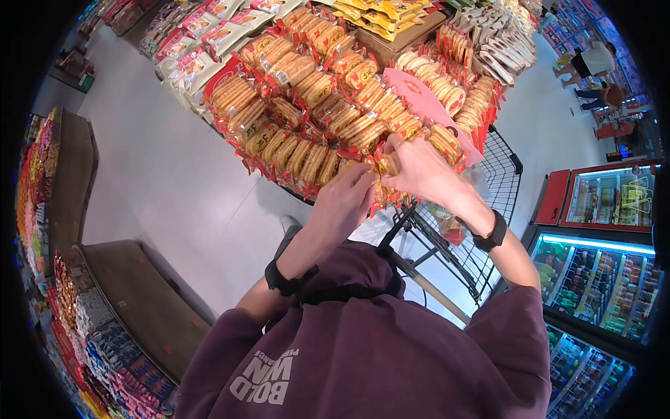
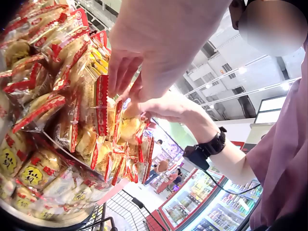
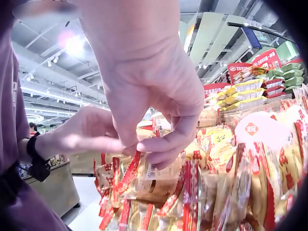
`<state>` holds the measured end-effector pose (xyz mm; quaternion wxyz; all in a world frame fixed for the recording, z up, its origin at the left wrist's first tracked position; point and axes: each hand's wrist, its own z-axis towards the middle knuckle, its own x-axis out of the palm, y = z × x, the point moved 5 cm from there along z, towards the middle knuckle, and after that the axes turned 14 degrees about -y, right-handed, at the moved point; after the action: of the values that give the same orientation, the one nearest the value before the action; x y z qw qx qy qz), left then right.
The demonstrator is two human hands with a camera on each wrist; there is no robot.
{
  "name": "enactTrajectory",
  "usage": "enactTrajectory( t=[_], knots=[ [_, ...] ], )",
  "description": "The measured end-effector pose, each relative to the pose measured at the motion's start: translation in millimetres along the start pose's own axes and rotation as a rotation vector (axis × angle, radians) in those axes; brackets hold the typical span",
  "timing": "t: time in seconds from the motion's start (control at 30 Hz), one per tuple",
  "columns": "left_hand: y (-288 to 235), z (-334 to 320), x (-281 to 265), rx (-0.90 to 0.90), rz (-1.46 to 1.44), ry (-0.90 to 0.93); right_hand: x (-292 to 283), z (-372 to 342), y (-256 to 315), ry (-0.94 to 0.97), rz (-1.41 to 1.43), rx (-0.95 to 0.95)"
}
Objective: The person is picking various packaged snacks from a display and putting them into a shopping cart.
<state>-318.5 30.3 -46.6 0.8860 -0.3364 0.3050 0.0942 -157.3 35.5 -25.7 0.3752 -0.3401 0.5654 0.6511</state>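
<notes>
Stacked on a display are clear packets of round biscuits (image 1: 283, 150) with red sealed ends. At its near edge my left hand (image 1: 342, 199) and right hand (image 1: 422, 171) meet over the packets. The right thumb and fingers pinch the red end of a biscuit packet (image 3: 156, 183) with a barcode label. The left hand (image 3: 96, 132) comes in from the other side, its fingertips at the same red end beside the right thumb. In the left wrist view, the left hand (image 2: 149, 57) has curled fingers and hides part of the pinched packet.
A pink sign card (image 1: 422, 101) stands among the packets. A black wire shopping cart (image 1: 499, 167) is beside the display at right. Drink fridges (image 1: 593, 279) line the right side, and snack shelves (image 1: 132, 300) curve along the left. Two people are at the far right.
</notes>
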Motion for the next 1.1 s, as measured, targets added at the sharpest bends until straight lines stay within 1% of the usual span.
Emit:
enactTrajectory(
  t=[0.07,0.17,0.2,0.3,0.37,0.4,0.47,0.57,0.67,0.77,0.87,0.9,0.97,1.07,1.1],
  knots=[
    [-3,18,-4,0.122,0.111,-0.117,18,-9,-10,-0.047,0.024,-0.03],
    [2,46,5,0.093,0.354,-0.058,20,-15,-9,-0.066,0.128,0.003],
    [5,52,12,0.089,0.418,-0.011,13,-17,-3,-0.074,0.166,-0.008],
    [21,67,35,0.081,0.592,0.117,13,-21,-1,-0.098,0.139,-0.048],
    [34,73,48,0.076,0.686,0.193,18,-26,-4,-0.149,0.118,-0.095],
    [36,76,50,0.067,0.668,0.19,19,-28,-5,-0.178,0.109,-0.118],
    [39,78,53,0.048,0.629,0.192,19,-32,-4,-0.193,0.122,-0.099],
    [20,84,33,0.108,0.504,0.05,18,-34,-4,-0.167,0.118,-0.066],
    [31,78,47,0.105,0.526,0.076,20,-36,-4,-0.161,0.101,-0.059],
    [22,73,41,0.044,0.392,0.078,22,-35,-7,-0.176,0.124,-0.064],
    [20,68,39,0.142,0.31,0.098,22,-36,-6,-0.222,0.115,-0.111],
    [24,67,40,0.117,0.342,0.135,22,-36,-4,-0.244,0.103,-0.136],
    [32,65,44,0.068,0.404,0.209,19,-35,-3,-0.206,0.093,-0.11],
    [41,77,37,-0.061,0.241,0.032,14,-36,-1,-0.155,0.068,-0.059],
    [39,78,37,-0.057,0.218,0.028,14,-36,-2,-0.139,0.058,-0.04]
  ],
)
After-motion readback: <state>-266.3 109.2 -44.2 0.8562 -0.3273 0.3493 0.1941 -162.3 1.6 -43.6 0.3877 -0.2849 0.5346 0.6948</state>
